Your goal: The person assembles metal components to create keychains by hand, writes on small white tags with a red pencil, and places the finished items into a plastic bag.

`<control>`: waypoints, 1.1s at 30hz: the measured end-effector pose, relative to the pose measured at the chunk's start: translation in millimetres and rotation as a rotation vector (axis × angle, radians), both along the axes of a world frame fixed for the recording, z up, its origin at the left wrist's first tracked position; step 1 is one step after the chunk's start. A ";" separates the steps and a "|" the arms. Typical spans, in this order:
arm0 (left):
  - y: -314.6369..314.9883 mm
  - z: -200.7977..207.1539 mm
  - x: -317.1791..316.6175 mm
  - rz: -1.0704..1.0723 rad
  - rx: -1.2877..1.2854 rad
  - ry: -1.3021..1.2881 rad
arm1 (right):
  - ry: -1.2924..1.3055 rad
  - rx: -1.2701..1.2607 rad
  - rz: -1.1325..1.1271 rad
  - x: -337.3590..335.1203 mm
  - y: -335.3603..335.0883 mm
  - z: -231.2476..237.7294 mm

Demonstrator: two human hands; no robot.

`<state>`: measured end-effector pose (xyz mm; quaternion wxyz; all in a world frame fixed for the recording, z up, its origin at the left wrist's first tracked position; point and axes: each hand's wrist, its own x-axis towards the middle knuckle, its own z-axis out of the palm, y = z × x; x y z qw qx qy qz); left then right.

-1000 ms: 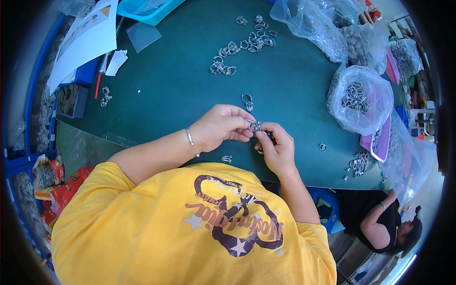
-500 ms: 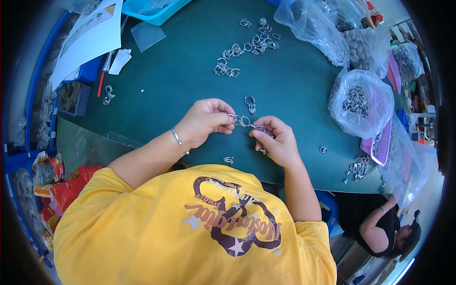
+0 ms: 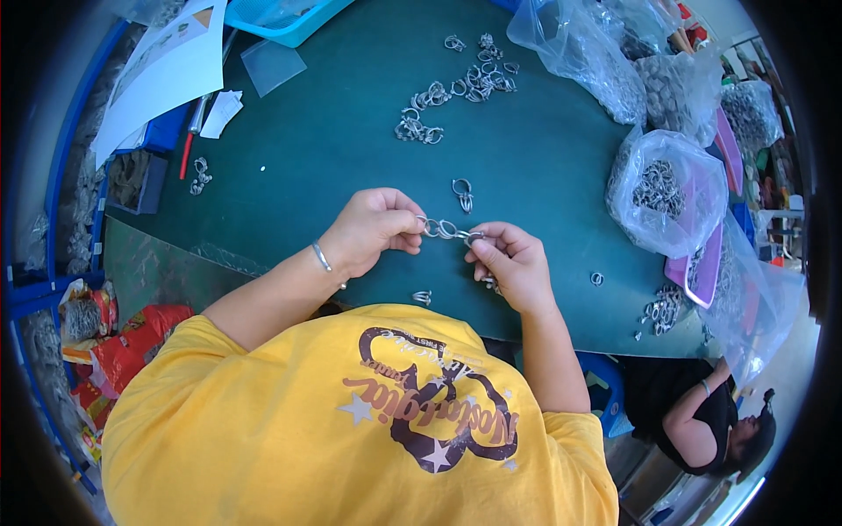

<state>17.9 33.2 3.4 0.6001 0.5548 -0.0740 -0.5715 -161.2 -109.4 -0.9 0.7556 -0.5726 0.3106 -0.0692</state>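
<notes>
Between my two hands, a short row of linked silvery metal rings (image 3: 446, 230) stretches just above the green tabletop. My left hand (image 3: 375, 230) is closed, pinching the ring at one end between thumb and fingers. The other end sits in the pinch of my right hand (image 3: 511, 261), whose curled lower fingers also hold some more small metal pieces (image 3: 490, 282), partly hidden. Just beyond the hands lies a small cluster of rings (image 3: 462, 195). Another little group of rings (image 3: 422, 297) rests near the table's front edge.
Farther off, several linked rings (image 3: 478, 83) lie scattered. At right, an open plastic bag of rings (image 3: 660, 187) stands by a pink tray (image 3: 702, 279) and a loose ring pile (image 3: 664, 307). A turquoise basket (image 3: 289, 33) and paper sheet (image 3: 162, 74) are at far left. A person (image 3: 702, 421) is at lower right.
My left hand has shifted slightly left and toward me, so the rings now show stretched more openly between the hands. The right hand has hardly moved and keeps its grip.
</notes>
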 end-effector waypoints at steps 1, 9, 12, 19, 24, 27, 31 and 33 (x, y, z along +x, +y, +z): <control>1.7 0.0 2.6 -0.009 0.016 -0.047 | 0.051 -0.054 0.020 1.0 0.3 1.1; 11.7 -3.3 22.8 0.062 0.091 -0.321 | 0.056 -0.464 -0.102 21.0 -20.4 0.9; 11.8 -7.3 23.1 0.084 0.095 -0.370 | -0.023 -0.996 0.004 39.7 -16.3 -0.5; 13.5 -11.1 21.3 0.092 0.096 -0.535 | -0.104 -1.429 0.100 40.1 -10.6 -22.4; 16.3 -16.2 25.4 0.125 0.054 -0.517 | -0.200 -1.315 -0.004 13.7 -18.4 -15.7; 12.7 -17.5 23.5 0.117 0.045 -0.532 | -0.186 -1.395 -0.203 -1.3 -55.5 13.8; 16.6 -23.7 25.1 0.150 0.004 -0.506 | -0.250 -1.725 -0.576 -21.3 -117.0 65.9; 22.0 -22.4 28.6 0.120 0.019 -0.530 | -0.083 -1.790 -0.752 -47.7 -160.3 67.6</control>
